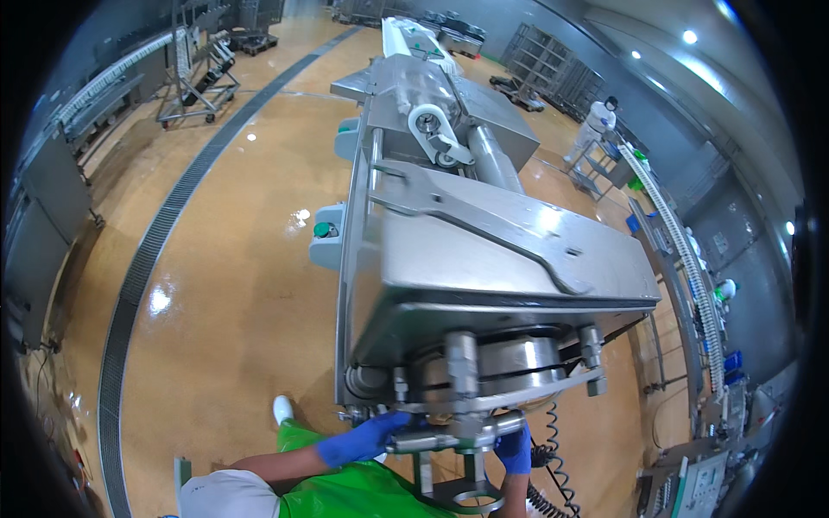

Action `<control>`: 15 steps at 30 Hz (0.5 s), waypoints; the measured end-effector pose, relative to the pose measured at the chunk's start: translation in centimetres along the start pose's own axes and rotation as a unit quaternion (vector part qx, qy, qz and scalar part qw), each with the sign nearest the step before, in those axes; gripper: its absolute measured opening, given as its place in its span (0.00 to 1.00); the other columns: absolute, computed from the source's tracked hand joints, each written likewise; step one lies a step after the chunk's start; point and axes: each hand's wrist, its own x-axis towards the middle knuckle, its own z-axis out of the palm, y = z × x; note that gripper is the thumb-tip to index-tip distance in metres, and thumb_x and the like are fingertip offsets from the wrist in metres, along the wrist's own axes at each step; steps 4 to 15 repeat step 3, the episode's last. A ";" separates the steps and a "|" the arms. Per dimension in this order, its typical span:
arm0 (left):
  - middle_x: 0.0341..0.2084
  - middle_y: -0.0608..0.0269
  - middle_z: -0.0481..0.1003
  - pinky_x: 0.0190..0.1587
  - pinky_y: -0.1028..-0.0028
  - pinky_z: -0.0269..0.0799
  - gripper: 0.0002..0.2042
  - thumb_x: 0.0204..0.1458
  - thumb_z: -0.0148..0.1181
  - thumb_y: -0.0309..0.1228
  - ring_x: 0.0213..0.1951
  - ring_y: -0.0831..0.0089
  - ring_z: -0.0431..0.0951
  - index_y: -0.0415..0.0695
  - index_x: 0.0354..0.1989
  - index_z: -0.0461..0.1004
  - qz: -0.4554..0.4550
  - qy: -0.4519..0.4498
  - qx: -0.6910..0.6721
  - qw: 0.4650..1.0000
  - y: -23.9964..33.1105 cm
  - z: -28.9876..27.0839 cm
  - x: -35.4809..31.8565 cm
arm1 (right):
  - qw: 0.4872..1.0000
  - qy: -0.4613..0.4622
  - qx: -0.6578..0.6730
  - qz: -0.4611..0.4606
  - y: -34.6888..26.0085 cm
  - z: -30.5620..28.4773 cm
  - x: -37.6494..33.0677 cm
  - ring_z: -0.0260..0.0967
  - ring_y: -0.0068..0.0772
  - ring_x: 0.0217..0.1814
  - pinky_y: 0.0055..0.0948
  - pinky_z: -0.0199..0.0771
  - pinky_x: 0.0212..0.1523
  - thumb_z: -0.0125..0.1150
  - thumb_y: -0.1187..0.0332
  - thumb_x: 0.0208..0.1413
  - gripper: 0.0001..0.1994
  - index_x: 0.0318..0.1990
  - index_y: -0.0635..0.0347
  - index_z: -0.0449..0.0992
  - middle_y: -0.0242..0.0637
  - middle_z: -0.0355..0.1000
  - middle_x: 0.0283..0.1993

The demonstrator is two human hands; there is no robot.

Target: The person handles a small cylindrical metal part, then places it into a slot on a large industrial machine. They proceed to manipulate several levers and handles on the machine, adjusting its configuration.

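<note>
Both my hands wear blue gloves and are at the front end of a long stainless steel machine [509, 237]. My left hand [367, 436] is closed at the left end of a short horizontal metal bar [423, 441], its fingertips partly hidden behind the metal. Around the bar's right end, my right hand [515, 451] is closed, with most of its fingers out of sight. The bar sits below a thick upright bolt [464, 371] and a round steel housing [518, 358]. A metal bracket with a ring [477, 499] hangs beneath it.
A large flat wrench [484, 224] lies on the machine's top cover. Coiled black cables [560, 466] hang at the right. A floor drain [164, 224] curves along the left. A person in white [596, 125] stands at the far right near a conveyor [669, 216]. Wheeled racks stand farther back.
</note>
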 end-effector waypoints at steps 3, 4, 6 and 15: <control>0.58 0.58 0.64 0.60 0.63 0.62 0.25 0.63 0.45 0.44 0.59 0.66 0.64 0.44 0.64 0.59 -0.062 -0.125 -0.068 0.988 -1.3 -5.0 1.1 | 0.996 0.049 -0.006 -0.069 4.5 0.6 -3.3 0.71 0.29 0.42 0.33 0.70 0.41 0.50 0.47 0.58 0.17 0.41 0.47 0.75 0.31 0.75 0.38; 0.58 0.58 0.64 0.60 0.63 0.62 0.25 0.63 0.45 0.44 0.59 0.66 0.64 0.44 0.64 0.59 -0.062 -0.125 -0.068 0.988 -1.3 -5.0 1.1 | 0.996 0.049 -0.006 -0.069 4.5 0.6 -3.3 0.71 0.29 0.42 0.33 0.70 0.41 0.50 0.47 0.58 0.17 0.41 0.47 0.75 0.31 0.75 0.38; 0.58 0.58 0.64 0.60 0.63 0.62 0.25 0.63 0.45 0.44 0.59 0.66 0.64 0.44 0.64 0.59 -0.062 -0.125 -0.068 0.988 -1.3 -5.0 1.1 | 0.996 0.049 -0.006 -0.069 4.5 0.6 -3.3 0.71 0.29 0.42 0.33 0.70 0.41 0.50 0.47 0.58 0.17 0.41 0.47 0.75 0.31 0.75 0.38; 0.58 0.58 0.64 0.60 0.63 0.62 0.25 0.63 0.45 0.44 0.59 0.66 0.64 0.44 0.64 0.59 -0.062 -0.125 -0.068 0.988 -1.3 -5.0 1.1 | 0.996 0.049 -0.006 -0.069 4.5 0.6 -3.3 0.71 0.29 0.42 0.33 0.70 0.41 0.50 0.47 0.58 0.17 0.41 0.47 0.75 0.31 0.75 0.38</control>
